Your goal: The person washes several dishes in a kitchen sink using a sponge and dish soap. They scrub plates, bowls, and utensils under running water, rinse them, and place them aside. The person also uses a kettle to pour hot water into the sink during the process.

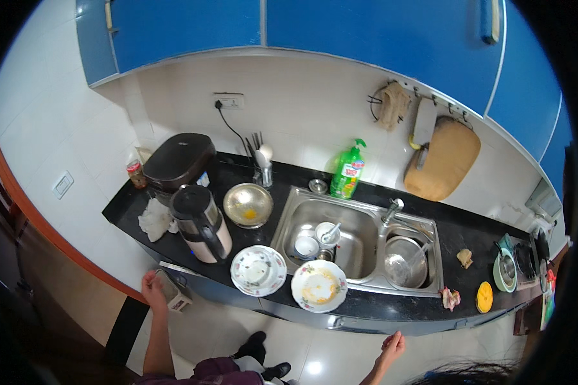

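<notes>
My left hand [154, 289] hangs low at the left, in front of the counter and nearest the waste bin [177, 302] on the floor. Its fingers are bent, and whether they hold anything is unclear. Loosely curled, my right hand [393, 344] is below the counter's front edge with nothing visible in it. On the black counter before me are a floral bowl [258, 271] and a floral plate [319, 286] with yellow food residue. Small white bowls [307, 247] sit in the larger steel sink basin [359, 240]; a steel colander or bowl [404, 264] fills much of the smaller one.
An insulated jug [202, 226], a black rice cooker [179, 161] and a metal bowl [248, 204] stand left of the sink. Behind it is a green soap bottle [348, 173]. A cut yellow squash piece [484, 297] and a green basin [505, 272] are at right; blue cabinets [366, 48] overhang.
</notes>
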{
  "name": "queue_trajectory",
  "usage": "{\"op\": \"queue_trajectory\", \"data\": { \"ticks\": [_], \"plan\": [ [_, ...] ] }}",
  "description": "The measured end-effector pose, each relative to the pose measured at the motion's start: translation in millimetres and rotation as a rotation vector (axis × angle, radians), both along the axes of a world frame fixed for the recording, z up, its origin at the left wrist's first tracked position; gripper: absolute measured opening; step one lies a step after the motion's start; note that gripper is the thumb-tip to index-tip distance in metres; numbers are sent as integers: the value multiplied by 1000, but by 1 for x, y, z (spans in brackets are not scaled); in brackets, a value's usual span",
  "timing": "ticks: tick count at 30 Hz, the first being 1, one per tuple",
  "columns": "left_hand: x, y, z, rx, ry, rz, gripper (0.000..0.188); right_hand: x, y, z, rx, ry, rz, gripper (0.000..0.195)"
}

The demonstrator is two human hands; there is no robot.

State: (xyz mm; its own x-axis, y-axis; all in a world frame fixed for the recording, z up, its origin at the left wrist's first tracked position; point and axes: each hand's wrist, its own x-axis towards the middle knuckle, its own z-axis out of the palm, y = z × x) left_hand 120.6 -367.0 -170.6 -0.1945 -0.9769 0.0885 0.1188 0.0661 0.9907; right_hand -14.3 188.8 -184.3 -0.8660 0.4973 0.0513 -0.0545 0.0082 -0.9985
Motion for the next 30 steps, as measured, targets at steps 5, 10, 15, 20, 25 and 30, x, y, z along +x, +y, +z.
{"op": "queue_trajectory", "data": {
  "ticks": [5, 10, 15, 20, 25, 30],
  "plan": [
    [-13, -31, -4, -69, -25, -43, 18, 26, -32, -29, 111, -120, 247, 29],
    [-29, -96, 2, -79, -23, -178, 18, 83, -87, -51, 241, -475, 247, 25],
    [-66, -156, -5, -243, -64, -477, 14, 138, -145, -71, 287, -707, 150, 23],
    [-58, -189, -36, -49, -921, -1351, 10, 183, -179, -81, 283, -809, 98, 21],
    [-44, -189, -143, -469, -1137, -1315, 22, 224, -181, -84, 261, -835, -13, 20],
    [-57, -171, -130, -516, -1206, -1282, 31, 274, -174, -93, 226, -856, -148, 19]
  ]
}}
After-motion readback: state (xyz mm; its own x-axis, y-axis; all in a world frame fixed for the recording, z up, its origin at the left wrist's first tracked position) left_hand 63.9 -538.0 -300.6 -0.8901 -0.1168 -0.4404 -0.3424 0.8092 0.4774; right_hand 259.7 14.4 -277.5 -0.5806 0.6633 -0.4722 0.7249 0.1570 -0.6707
